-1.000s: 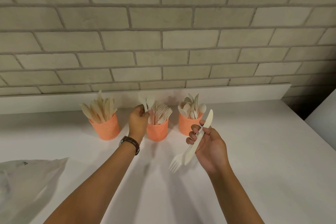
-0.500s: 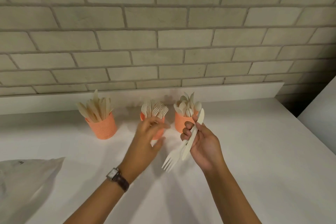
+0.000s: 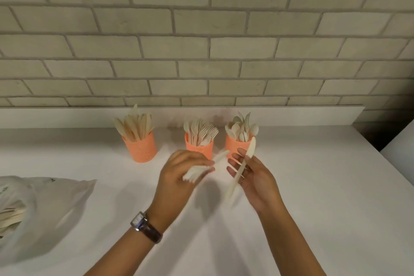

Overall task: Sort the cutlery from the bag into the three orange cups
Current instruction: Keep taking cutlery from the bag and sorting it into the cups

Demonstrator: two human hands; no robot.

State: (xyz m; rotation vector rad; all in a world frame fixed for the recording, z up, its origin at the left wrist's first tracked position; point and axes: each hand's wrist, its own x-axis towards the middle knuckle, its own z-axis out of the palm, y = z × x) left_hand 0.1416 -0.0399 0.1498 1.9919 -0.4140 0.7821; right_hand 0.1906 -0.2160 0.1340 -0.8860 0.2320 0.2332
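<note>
Three orange cups stand in a row by the back ledge: the left cup [image 3: 140, 148] holds knives, the middle cup [image 3: 199, 147] forks, the right cup [image 3: 235, 146] spoons. My left hand [image 3: 179, 177] pinches a pale fork [image 3: 202, 169], tines pointing down-left, just in front of the middle cup. My right hand [image 3: 255, 177] holds a pale knife [image 3: 240, 169] upright across its fingers, its tip overlapping the right cup. The plastic bag [image 3: 42, 208] lies at the left edge with more cutlery inside.
The white counter [image 3: 313, 186] runs to a low white ledge under a brick wall. A second white surface shows at the far right edge [image 3: 401, 143]. A watch sits on my left wrist.
My left hand came back from the middle cup and took the fork out of my right hand. My right hand now holds only the knife.
</note>
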